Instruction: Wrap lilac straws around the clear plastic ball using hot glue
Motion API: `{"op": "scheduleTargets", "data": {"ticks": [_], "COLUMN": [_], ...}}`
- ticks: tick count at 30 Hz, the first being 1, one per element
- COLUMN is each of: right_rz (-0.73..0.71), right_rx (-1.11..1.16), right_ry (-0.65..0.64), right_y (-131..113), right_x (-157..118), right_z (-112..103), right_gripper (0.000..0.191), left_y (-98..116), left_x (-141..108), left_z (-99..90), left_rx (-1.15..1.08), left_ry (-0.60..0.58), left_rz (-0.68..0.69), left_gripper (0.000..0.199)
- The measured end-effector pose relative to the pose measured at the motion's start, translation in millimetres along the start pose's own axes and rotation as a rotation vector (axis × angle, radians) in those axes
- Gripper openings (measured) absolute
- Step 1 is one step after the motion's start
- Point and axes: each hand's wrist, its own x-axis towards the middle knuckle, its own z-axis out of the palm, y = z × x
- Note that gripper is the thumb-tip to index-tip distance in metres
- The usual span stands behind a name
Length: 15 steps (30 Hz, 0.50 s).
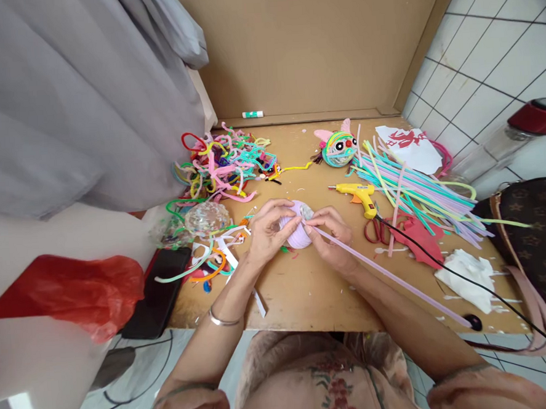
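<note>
A round ball wrapped in lilac pipe cleaner (297, 235) is held up between my two hands near the middle of the table. My left hand (271, 230) grips its left side with fingers and thumb. At its right side my right hand (331, 233) pinches a long lilac pipe cleaner (387, 262), whose free end runs down to the right over my forearm. A small greyish patch of the ball shows uncovered at the upper right. Just beyond my right hand lies a yellow glue gun (360, 196) with a black cord.
Tangled pipe cleaners (224, 161) heap at the back left, with a clear ball (206, 218) before them. A decorated ball with pink ears (338, 146), straight pipe cleaners (420, 183), red scissors (375, 230) and white tissue (467, 279) lie right. A phone (160, 291) rests left.
</note>
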Motion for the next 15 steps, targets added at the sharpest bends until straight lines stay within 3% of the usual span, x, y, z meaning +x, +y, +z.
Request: {"op": "scheduleTargets", "data": {"ticks": [15], "right_rz": [0.029], "right_rx": [0.011], "right_ry": [0.06], "right_y": [4.2], "right_x": [-0.8], "right_z": [0.9], "right_gripper": [0.006], "left_y": [0.4], "left_x": [2.4], "left_z": [-5.8], "left_rx": [0.182], "left_ry": [-0.122], "left_rz": [0.112], "left_gripper": [0.013]}}
